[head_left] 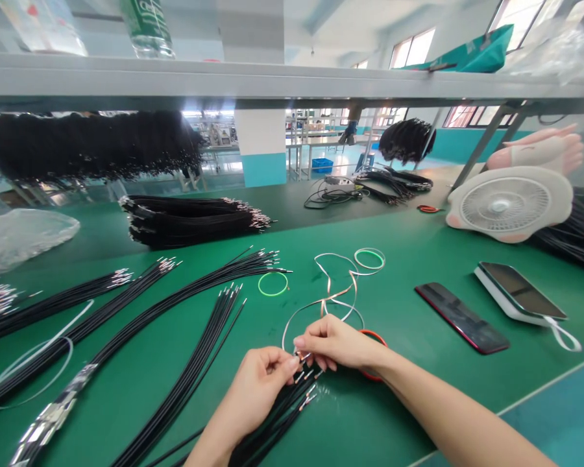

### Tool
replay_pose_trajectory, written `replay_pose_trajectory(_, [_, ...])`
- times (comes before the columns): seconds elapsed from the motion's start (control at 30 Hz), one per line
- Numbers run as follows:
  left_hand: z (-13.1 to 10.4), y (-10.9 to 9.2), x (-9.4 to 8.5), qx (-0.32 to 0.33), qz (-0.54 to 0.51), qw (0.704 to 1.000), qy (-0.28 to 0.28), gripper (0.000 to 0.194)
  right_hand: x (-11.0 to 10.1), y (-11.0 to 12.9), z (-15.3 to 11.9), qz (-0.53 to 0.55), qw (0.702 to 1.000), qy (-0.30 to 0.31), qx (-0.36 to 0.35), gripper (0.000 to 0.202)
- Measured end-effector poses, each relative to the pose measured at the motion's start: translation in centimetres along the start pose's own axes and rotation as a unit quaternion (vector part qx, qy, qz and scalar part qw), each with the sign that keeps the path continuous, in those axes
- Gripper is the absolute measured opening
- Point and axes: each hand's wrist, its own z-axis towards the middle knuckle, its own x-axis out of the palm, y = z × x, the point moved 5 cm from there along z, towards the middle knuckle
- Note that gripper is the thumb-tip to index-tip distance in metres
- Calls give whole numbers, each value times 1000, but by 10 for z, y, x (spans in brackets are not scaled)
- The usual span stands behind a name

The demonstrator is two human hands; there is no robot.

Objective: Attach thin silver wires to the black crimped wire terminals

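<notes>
My left hand (259, 384) is closed, thumb and forefinger pinching a black cable near its stripped end. Just to the right, my right hand (338, 345) is closed in a pinch at that same cable tip; what its fingers grip is too small to make out. Below both hands lies a bundle of black cables (278, 421) with bare, coloured wire ends. A loose white and copper-coloured strip (329, 285) curls over the mat beyond my fingers. Partly behind my right wrist shows an orange-red ring of tubing or wire (374, 335).
More black cable bundles (175, 324) spread across the left of the green table (394, 389), with a thick stack (189, 220) behind. A green ring (273, 284) lies mid-table. At right are a phone (460, 318), a white-cased device (520, 292) and a fan (509, 204). A shelf (292, 81) spans above.
</notes>
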Motion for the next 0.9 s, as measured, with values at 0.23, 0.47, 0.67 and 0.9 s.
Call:
replay_pose_trajectory(0.23, [-4,1,2,-16,11,1000,9,32,2,-3,-4,6,1000,-1,6,37])
replay_pose_trajectory(0.47, [-6,4,4,-37,14,999,12,36,4,-4,-3,13,1000,-11,5,37])
replay_pose_trajectory(0.67, [-5,7,6,-50,2,999,3,42,1,-4,-3,12,1000,4,3,41])
replay_pose_trajectory(0.9, [-5,7,3,-49,-4,999,-7,43,-1,-7,-3,47,999,19,-5,38])
